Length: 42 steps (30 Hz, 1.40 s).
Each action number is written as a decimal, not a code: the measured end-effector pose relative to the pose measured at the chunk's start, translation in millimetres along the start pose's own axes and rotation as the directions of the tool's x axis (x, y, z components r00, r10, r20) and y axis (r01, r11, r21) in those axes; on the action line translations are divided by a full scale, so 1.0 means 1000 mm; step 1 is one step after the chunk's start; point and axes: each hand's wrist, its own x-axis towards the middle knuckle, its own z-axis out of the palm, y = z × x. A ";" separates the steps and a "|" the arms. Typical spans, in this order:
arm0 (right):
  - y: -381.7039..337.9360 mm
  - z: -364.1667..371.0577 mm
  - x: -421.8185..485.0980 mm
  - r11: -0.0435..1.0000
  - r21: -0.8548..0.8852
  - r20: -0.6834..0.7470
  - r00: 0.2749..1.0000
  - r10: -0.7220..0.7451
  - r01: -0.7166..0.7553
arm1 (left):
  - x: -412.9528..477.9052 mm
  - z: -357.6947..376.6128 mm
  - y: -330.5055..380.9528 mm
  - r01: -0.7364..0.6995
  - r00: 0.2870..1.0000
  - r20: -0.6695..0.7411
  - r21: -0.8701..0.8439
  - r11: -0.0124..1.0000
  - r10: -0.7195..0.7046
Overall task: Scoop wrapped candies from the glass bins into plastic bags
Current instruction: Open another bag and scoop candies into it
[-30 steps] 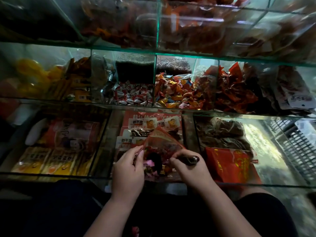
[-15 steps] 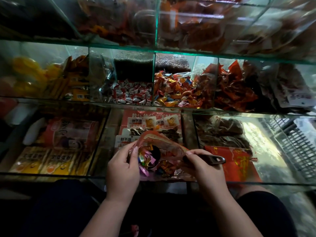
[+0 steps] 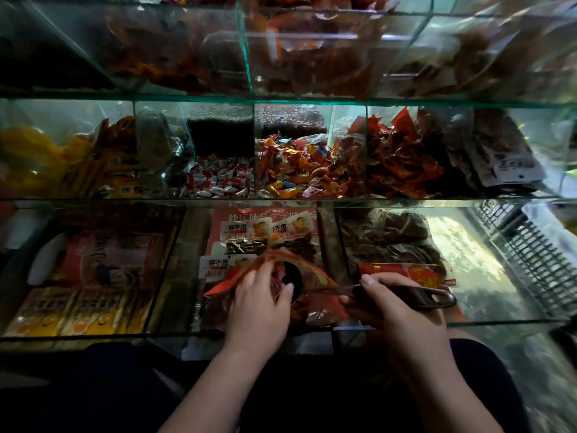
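Observation:
My left hand (image 3: 259,304) grips the mouth of a red-printed plastic bag (image 3: 315,276) and holds it wide above the lower glass shelf. Wrapped candies show through the bag. My right hand (image 3: 390,307) is closed on the dark handle of a scoop (image 3: 418,296), whose bowl is inside the bag's mouth. Behind, the middle-row glass bins hold white-and-red wrapped candies (image 3: 218,179) and mixed orange, yellow and blue wrapped candies (image 3: 299,170).
A bin of red crinkled packets (image 3: 402,157) stands right of the mixed candies, yellow items (image 3: 34,157) at far left. Flat snack packs (image 3: 262,228) lie under the lower glass. A dark plastic basket (image 3: 527,251) sits at right. More bins (image 3: 312,45) above.
My right hand has drawn the scoop rightward, so its handle sticks out further. My left hand has shifted over the bag's mouth, and the bag has tilted flatter.

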 end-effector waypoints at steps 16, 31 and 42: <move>-0.066 -0.007 -0.036 0.955 0.276 0.167 0.984 0.064 -0.109 | 0.013 -0.010 0.011 -0.182 0.982 -0.016 0.200 0.963 0.189; -0.111 0.028 0.008 0.862 0.505 -0.003 0.999 -0.048 0.043 | 0.083 -0.066 0.079 -0.398 0.886 -0.287 -0.067 0.915 0.365; -0.078 0.086 0.169 0.387 -0.629 0.384 0.703 -0.599 0.674 | 0.074 -0.058 0.060 -0.312 0.928 -0.237 -0.068 0.948 0.289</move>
